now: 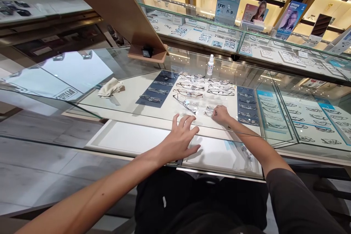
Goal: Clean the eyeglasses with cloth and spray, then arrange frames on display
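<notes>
Eyeglasses [210,111] lie on the white display tray [164,106] inside the glass showcase, at the tray's near edge, and the right hand [221,114] is on them. That hand has reached in under the glass top, its fingers curled down around the small frame; the glare on the glass makes it hard to be sure, but they seem to pinch it rather than merely rest on it. Just left of those glasses, still on the tray, another pair [186,103] lies askew with its temples open. Farther back on the tray, neat rows of frames [205,87] run side by side, and a dark blue mat [157,89] at the tray's left side carries a few more pairs. A second blue mat [246,108] with frames lies at the tray's right side, close beside the right hand.

The left hand [181,139] is nearer the person than the tray, resting flat on the glass top with fingers spread and open, holding nothing.

Left of the tray, a crumpled beige cloth [111,87] lies on the glass. Behind the tray stands a small white spray bottle [210,64], and to its back left rises a tilted wooden stand [117,11]. Beyond all that, a second showcase [246,40] holds more frames.
</notes>
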Demonstrator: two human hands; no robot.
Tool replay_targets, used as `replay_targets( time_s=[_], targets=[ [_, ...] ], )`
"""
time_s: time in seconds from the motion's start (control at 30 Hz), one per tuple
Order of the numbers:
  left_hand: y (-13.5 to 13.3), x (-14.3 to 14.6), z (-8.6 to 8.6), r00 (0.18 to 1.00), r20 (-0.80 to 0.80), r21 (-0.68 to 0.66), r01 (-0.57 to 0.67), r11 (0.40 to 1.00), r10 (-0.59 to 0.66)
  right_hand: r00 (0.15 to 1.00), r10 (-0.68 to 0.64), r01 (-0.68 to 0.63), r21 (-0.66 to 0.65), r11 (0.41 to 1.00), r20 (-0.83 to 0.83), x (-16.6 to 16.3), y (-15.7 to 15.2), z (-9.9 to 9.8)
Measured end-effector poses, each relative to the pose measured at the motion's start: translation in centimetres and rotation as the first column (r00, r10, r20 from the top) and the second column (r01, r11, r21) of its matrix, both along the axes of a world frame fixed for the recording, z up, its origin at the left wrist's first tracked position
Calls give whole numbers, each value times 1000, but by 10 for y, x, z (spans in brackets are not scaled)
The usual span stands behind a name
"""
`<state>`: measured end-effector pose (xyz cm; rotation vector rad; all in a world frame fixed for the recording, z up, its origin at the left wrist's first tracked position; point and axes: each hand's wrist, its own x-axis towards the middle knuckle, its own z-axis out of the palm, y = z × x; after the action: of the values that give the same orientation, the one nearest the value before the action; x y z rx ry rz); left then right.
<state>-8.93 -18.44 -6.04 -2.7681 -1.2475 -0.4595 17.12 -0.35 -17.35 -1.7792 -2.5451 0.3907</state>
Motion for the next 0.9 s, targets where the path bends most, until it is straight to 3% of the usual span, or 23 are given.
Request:
replay_targets(
  time_s=[0.57,0.9],
  targets=[
    [0,0,0,1000,12,-8,-2,1000,2,988,148,-150,43,988,45,13,15,-1],
    [0,-2,-2,1000,-4,16,-3,1000,3,982,186,-186,67,980,15,13,5,13]
  ],
)
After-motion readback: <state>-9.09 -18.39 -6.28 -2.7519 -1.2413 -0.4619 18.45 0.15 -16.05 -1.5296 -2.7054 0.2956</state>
